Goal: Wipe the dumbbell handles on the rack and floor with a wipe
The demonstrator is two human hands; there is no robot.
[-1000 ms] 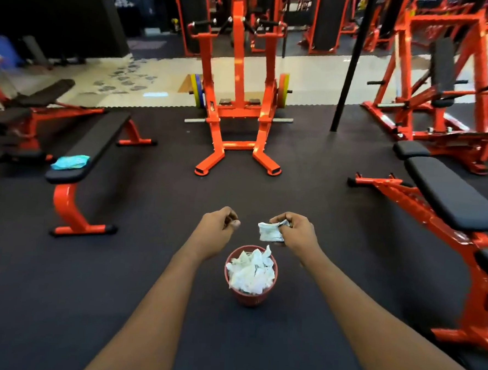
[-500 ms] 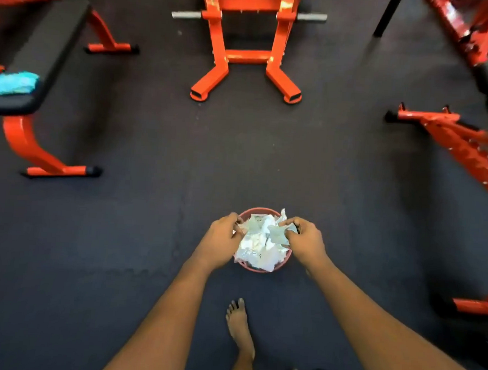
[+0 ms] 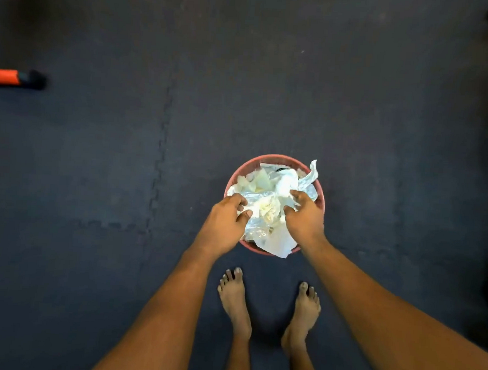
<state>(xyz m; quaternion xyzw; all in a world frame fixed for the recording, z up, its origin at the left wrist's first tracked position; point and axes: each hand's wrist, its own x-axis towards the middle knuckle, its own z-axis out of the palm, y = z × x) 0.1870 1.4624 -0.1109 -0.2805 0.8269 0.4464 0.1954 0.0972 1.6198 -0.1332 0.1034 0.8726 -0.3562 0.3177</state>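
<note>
As crumpled wipes (image 3: 271, 186) fill red bin (image 3: 276, 157), left hand (image 3: 224, 226) grips them; right hand (image 3: 305, 217) too.

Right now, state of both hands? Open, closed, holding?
Left hand: closed, pinching the crumpled wipes in the red bin.
Right hand: on the same wipes; pressing or gripping cannot be told.

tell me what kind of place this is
Likely a gym floor, though little shows: dark interlocking rubber mats, an orange metal foot with a black end cap at the left edge, and a red bin of crumpled wipes.
</note>
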